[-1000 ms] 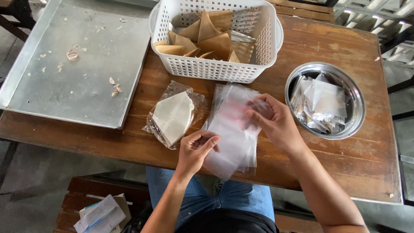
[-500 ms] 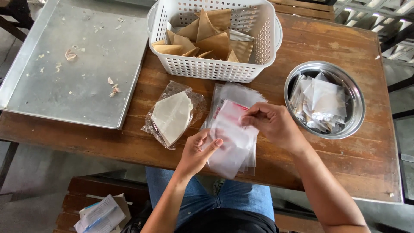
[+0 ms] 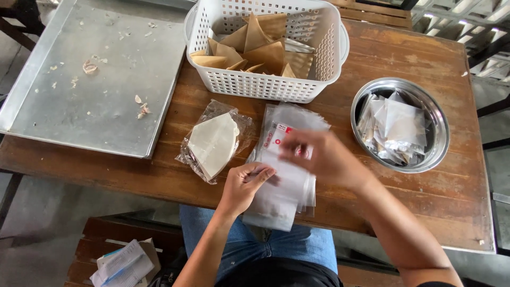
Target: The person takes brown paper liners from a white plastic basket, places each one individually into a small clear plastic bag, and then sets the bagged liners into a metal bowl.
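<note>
- At the near edge of the wooden table (image 3: 414, 212), a stack of clear plastic bags (image 3: 284, 186) is seen lying flat, its lower end overhanging the table edge.
- The left hand (image 3: 245, 186) is laid on the left side of the stack, fingers curled down onto the top bag; whether a bag is pinched cannot be told.
- The right hand (image 3: 324, 159) is blurred over the upper part of the stack; it has shifted leftward since the earlier frame, and its grip cannot be told.
- Just left of the stack, a clear packet of white paper cones (image 3: 212, 141) is unmoved.
- Behind the stack, a white perforated basket (image 3: 265, 87) of brown paper cones (image 3: 260, 45) is noted.
- To the right, a steel bowl (image 3: 441, 143) holding small filled bags is noted.
- At far left, a metal tray (image 3: 79, 111) bearing scraps is noted.
</note>
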